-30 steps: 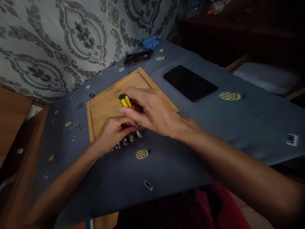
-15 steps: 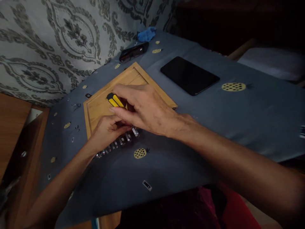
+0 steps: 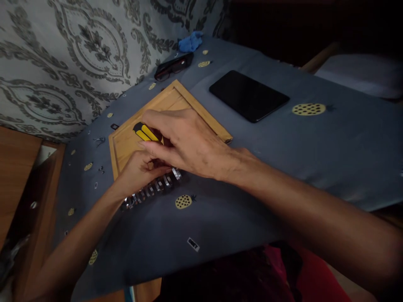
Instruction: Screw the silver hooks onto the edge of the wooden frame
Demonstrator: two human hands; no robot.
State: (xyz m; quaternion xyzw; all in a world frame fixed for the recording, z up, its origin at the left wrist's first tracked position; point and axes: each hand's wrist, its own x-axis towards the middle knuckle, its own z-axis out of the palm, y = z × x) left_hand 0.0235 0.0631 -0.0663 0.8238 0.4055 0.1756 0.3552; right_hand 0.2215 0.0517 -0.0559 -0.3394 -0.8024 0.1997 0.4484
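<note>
My right hand (image 3: 189, 140) is closed around the black-and-yellow handle of a screwdriver (image 3: 146, 132), whose shaft is hidden by my fingers. Just below it, my left hand (image 3: 137, 170) is closed in a pinch under the right fingers; what it pinches is hidden. Both hands are over the near edge of a wooden board (image 3: 127, 147) with a raised rim. Along that edge, below my left hand, runs a row of several shiny metal band clamps (image 3: 159, 184) on the tablecloth.
A black tablet (image 3: 249, 95) lies right of the board. Behind the board are glasses with a dark case (image 3: 174, 67) and a blue crumpled cloth (image 3: 190, 42). Small metal parts (image 3: 100, 141) lie to the left on the blue tablecloth (image 3: 226, 209). A patterned wall stands behind.
The view has shifted slightly. My right hand and the screwdriver handle sit a little further left over the board. Both hands keep the same closed grip.
</note>
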